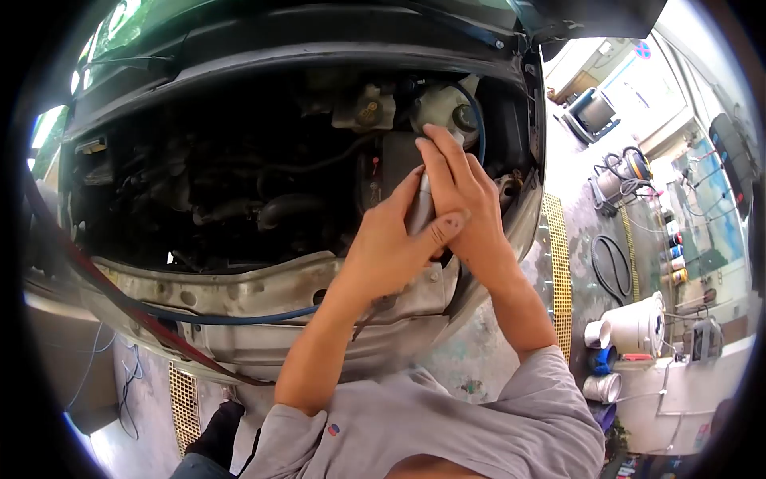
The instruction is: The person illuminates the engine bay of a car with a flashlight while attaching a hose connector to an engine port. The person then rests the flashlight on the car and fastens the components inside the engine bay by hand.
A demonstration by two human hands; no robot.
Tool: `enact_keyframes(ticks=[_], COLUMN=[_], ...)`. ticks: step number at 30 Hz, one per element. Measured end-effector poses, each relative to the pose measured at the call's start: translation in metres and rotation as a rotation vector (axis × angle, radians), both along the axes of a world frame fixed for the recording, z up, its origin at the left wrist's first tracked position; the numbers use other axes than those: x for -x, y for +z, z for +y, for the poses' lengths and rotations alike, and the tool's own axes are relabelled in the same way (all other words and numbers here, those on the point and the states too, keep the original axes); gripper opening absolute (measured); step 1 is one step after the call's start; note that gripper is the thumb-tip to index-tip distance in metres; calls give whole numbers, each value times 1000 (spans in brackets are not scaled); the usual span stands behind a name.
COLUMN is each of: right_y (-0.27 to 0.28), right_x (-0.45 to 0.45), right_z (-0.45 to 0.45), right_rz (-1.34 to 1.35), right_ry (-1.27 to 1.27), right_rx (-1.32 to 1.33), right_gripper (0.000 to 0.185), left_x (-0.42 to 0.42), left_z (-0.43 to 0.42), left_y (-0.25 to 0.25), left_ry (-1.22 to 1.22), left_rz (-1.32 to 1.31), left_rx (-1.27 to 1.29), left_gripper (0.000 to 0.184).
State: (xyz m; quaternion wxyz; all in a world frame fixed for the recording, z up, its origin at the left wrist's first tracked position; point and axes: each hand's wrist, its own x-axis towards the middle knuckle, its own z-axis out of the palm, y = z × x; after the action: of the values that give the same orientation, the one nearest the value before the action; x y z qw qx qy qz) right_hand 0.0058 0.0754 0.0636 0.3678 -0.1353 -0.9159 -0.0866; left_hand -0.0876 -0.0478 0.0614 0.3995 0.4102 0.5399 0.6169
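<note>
Both hands come together over the front right part of an open car engine bay [231,184]. My left hand [388,247] is closed around a silver-grey, rounded object [420,209], whose kind I cannot make out. Pressed against the same object from the other side is my right hand [467,199], its fingers held together and reaching forward over the top. The fingers hide most of the object. Just beyond them are a dark box-shaped part [395,160] and a whitish fluid tank [440,108] with a black cap [464,118].
A blue hose [239,320] and a red hose [120,299] cross the car's front panel [223,291]. The raised hood [279,40] hangs above. To the right stand a white bucket [634,323], a coiled black hose [610,267] and a vacuum-like machine [622,176].
</note>
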Motion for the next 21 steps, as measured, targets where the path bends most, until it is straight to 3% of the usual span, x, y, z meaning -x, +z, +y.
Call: enact_keyframes(ticks=[3,5,6,7,11,14,17,20,21], right_y=[-1,-10,-8,-6,-13,-23,-24,-70,-65], right_x=[12,15,17,19,69,121,152,156,160], right_z=[5,27,40,62,141,179,184,239,242], right_rz=[-61,-7,99,89,-126,-477,-750,-441,-508], right_ry=[105,88,-24,-61,-161,-348,-532,-389,-429], right_rx=[205,443,443,338,-61,-95,117,-341,-224], right_gripper=[52,50,50,44,34,39,42,39,37], left_x=[32,53,62,67,91,90,97,96,95], left_z=[1,2,3,5,25,36,35,27,26], left_y=[-15,-28,-31,-30,-35,-26,-35,-47,-47], left_ry=[-58,95,174,256,125,305,329,323,325], left_rz=[-105,-245,-314,-357,-424,-518,-592,-697,-723], left_rx=[47,11,-5,-32,-59,-166,-131,-122,-138], left_gripper=[54,50,48,44,40,40,41,40,41])
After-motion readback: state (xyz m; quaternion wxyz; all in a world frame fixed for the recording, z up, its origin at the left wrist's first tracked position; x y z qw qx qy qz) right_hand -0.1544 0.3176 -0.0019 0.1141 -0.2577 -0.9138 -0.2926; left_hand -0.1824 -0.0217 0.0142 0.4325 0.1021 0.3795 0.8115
